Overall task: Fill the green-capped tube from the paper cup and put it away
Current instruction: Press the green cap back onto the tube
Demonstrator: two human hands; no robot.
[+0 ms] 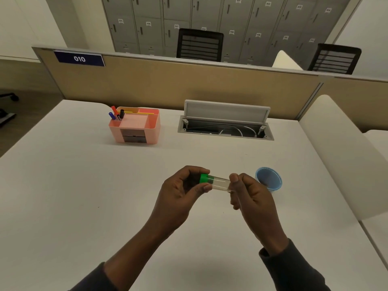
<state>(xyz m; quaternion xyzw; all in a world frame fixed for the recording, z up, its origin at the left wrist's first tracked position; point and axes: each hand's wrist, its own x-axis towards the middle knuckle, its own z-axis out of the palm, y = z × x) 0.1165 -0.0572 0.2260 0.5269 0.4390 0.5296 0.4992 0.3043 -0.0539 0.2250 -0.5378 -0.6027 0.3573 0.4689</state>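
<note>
Head view: a person holds a clear plastic tube with a green screw cap [216,181] above the white desk top [73,185], roughly level, cap end to the left. The left hand [180,194] is closed around the green cap [204,178], thumb below and fingers curled over it. The right hand [249,194] pinches the tube's far end between thumb and fingers. The cap sits on the tube; whether it is tight cannot be told. The tube's contents cannot be judged.

A light blue paper cup [268,180] stands upright on the desk just behind and to the right of the right hand, its near rim partly hidden by the fingers. Contact between hand and cup cannot be determined.

A pink plastic desk organiser [136,128] stands well apart, toward the far left of the desk, with several marker pens [116,114] upright in its left rear compartment. To its right, a grey cable hatch [225,124] is set into the desk with its lid raised; white cable shows inside.

The desk surface is bare between the hands and the organiser, and across the whole left half out to the left edge. On the right, a cream rounded divider panel [340,154] borders the desk just past the cup. A tan partition screen [178,85] closes off the far edge.
</note>
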